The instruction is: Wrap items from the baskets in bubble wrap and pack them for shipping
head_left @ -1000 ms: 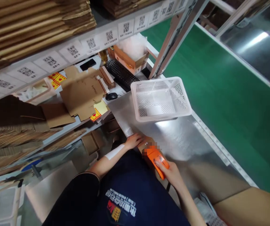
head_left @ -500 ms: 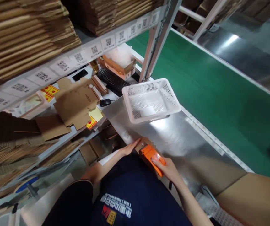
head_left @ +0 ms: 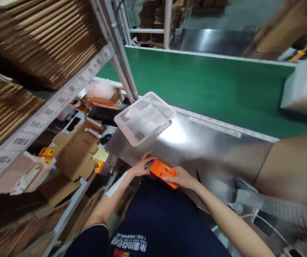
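An orange box (head_left: 161,169) with a dark printed pattern lies close against my torso, at the near edge of the metal table. My right hand (head_left: 180,177) grips its right end, with the thumb across the top. A narrow brown cardboard box (head_left: 153,159) shows along the far and left sides of the orange one; most of it is hidden. My left hand (head_left: 141,166) takes hold of the left end, fingers partly spread along the cardboard and thumb on the near side. A white perforated basket (head_left: 121,124) stands on the table beyond my hands.
The metal table (head_left: 209,142) borders a green conveyor belt (head_left: 196,78). At left, a side desk carries a keyboard (head_left: 104,113), a mouse (head_left: 105,139) and an unfolded carton (head_left: 75,151), below a shelf of stacked cardboard (head_left: 54,39). A large carton (head_left: 292,167) stands at right.
My view has swung to the right, showing more of the belt and the large carton. Both hands stay at the orange box; my left fingers are more spread and bent around the end.
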`<action>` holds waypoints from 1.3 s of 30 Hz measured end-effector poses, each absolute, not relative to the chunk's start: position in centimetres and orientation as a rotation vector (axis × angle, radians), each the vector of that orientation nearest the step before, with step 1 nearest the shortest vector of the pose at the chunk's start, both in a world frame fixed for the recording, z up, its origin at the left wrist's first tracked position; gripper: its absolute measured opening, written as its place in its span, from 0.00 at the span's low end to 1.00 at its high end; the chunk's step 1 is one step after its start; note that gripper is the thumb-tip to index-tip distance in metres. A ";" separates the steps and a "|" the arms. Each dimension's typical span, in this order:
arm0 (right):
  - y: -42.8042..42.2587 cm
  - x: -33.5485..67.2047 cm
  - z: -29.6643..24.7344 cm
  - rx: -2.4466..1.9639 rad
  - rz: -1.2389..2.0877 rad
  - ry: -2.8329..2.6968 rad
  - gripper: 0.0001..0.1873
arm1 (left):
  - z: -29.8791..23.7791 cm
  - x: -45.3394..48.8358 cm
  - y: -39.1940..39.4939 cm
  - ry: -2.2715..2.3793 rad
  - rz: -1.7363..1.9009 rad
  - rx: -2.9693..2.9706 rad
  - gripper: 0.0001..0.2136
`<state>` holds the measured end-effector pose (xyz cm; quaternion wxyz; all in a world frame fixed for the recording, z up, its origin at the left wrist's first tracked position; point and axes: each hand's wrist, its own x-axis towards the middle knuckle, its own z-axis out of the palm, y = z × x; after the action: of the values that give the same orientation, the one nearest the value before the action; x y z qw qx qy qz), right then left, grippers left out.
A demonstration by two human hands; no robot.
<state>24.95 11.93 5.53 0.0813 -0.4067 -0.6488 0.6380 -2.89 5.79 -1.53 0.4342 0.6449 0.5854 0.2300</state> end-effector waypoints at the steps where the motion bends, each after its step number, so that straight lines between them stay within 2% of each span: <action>1: 11.8 25.6 5.7 -1.185 1.930 -1.941 0.21 | -1.5 -3.0 5.7 1.478 0.558 1.605 0.38; 6: 10.5 33.8 4.9 -1.268 1.964 -1.861 0.20 | -0.5 -3.3 5.6 1.532 0.425 1.607 0.37; 9: 9.3 39.6 2.8 -1.395 2.095 -1.750 0.21 | 0.5 -3.3 5.5 1.570 0.334 1.642 0.37; 12: 9.2 41.8 0.3 -1.326 2.180 -1.664 0.18 | 1.6 -2.8 4.9 1.647 0.155 1.820 0.35; 16: 10.5 38.7 -2.7 -1.126 2.205 -1.798 0.18 | 2.6 -0.4 3.5 1.585 -0.190 2.287 0.30; 20: 12.0 33.3 -4.3 -1.000 2.193 -1.864 0.19 | 1.8 2.4 3.3 1.322 -0.356 2.636 0.34; 24: 12.0 32.8 -4.7 -0.946 2.177 -1.919 0.21 | 1.0 2.8 4.1 1.336 -0.406 2.733 0.36; 31: 11.0 38.0 -5.8 -1.272 2.058 -2.107 0.23 | 1.0 2.3 4.2 1.322 -0.407 2.699 0.36; 35: 12.5 33.6 -5.9 -1.409 1.841 -2.284 0.24 | 1.7 2.6 4.2 1.313 -0.484 2.673 0.37; 39: 14.0 29.5 -4.9 -1.505 1.777 -2.386 0.22 | 2.7 2.8 5.3 1.183 -0.539 2.722 0.35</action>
<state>29.51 14.04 -4.92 -0.0960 -0.4493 -0.7123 0.5306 2.83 5.26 2.68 0.0626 0.9006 0.3914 -0.1784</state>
